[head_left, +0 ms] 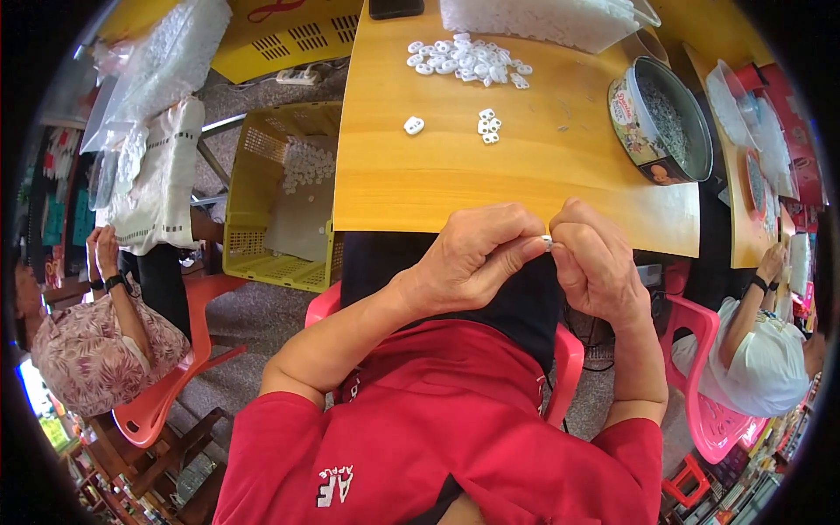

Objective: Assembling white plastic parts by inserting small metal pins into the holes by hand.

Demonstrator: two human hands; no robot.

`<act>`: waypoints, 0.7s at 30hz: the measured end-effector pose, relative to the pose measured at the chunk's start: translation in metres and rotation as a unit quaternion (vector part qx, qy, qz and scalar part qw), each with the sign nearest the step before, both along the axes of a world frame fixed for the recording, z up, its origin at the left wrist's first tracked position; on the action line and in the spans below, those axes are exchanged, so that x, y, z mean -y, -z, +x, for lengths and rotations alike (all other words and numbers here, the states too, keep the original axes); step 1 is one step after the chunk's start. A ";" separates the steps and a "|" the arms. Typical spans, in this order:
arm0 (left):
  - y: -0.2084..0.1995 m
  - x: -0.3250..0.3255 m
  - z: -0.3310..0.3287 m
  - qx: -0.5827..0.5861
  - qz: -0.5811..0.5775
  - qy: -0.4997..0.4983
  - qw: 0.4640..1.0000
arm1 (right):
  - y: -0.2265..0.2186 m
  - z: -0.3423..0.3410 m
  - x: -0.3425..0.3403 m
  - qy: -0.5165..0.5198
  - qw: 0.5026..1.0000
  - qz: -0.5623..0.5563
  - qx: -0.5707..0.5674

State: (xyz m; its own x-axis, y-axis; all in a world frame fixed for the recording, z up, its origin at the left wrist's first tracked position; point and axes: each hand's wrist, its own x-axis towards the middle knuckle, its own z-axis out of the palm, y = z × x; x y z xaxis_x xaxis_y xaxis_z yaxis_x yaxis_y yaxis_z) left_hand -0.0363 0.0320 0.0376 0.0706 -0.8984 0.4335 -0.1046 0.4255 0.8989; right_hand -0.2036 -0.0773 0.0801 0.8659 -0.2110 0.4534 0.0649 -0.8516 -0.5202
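Just past the table's near edge, my left hand (pixel 477 258) and my right hand (pixel 599 261) meet with fingertips pinched together. Between them is a small white piece (pixel 548 240), mostly covered by the fingers; both hands appear closed on it. Farther off on the wooden table (pixel 394 179) lies a pile of small white plastic pieces (pixel 464 59) with holes. A single white piece (pixel 414 126) and a little cluster of white pieces (pixel 488 128) sit nearer to me. To the right stands a round tin (pixel 637 131) holding many tiny grey metal bits.
A clear bin (pixel 542 22) of white parts and a dark flat object (pixel 395 8) are at the table's far edge. Left of the table, a yellow crate (pixel 280 271) holds white pieces. Co-workers (pixel 114 341) (pixel 744 350) sit on both sides.
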 end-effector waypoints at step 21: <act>0.035 -0.014 0.045 -0.009 0.123 -0.055 0.991 | 0.042 0.053 -0.002 -0.015 0.984 0.158 -0.081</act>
